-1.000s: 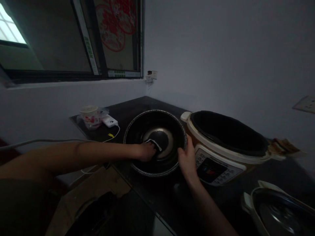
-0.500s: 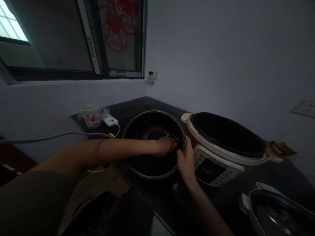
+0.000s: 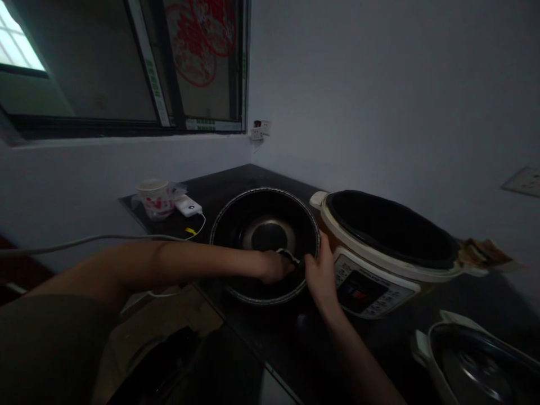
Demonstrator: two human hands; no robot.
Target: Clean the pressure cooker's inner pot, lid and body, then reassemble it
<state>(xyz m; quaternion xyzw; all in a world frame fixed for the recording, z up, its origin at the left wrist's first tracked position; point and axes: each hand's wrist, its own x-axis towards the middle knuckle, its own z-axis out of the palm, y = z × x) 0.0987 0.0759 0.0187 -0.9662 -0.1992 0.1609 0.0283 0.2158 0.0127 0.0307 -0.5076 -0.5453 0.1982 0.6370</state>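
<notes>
- The left hand is inside the pot, at about 5 o'clock from its middle; its fingers are bent over a dark cloth with a pale edge, closed narrow on it as far as the dim light shows.
- The right hand holds the pot's rim at 3 to 4 o'clock, thumb toward the inside and the other fingers, partly hidden, round the outside.
- The pot, dark inside with a shiny ring on its bottom, stands mouth up on the black counter, near its front edge.
- At 3 o'clock from the pot, just beside the right hand, is the cooker, open on top, its panel and buttons facing the person.
- At the cooker's own 3 o'clock, by its handle, lies a brown bundle, too blurred to name.
- At 4 o'clock from the pot, near the view's corner, is a lid with a pale rim, partly cut off.
- At 10 o'clock are a cup in a clear bag and, beside it, a white box with a thin cord.
- At 12 o'clock, low on the wall, are sockets.
- At 10 to 11 o'clock is the window, with red decorations.
</notes>
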